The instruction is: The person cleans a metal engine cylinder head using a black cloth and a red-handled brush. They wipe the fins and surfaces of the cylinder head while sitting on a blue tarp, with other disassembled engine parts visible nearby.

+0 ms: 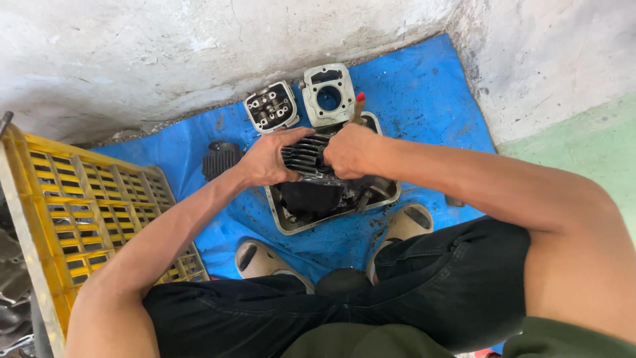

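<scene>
Blue tarp (424,86) covers the concrete floor against a rough whitewashed wall, and I crouch over it in sandals. At the centre sits a dirty metal tray (286,224), and over it I hold a black finned engine cylinder (306,158). My left hand (268,159) wraps around its left side, fingers curled over the fins. My right hand (348,149) is clenched around a brush with a red tip (358,106), pressed against the cylinder's right side. At twelve o'clock from the tray lies a grey cylinder block (328,94) with a round bore; just beside it at eleven o'clock lies a cylinder head (271,106). At nine o'clock a black ribbed part (220,159) rests on the tarp. Farther out at eight o'clock stands a yellow plastic crate (86,212).
</scene>
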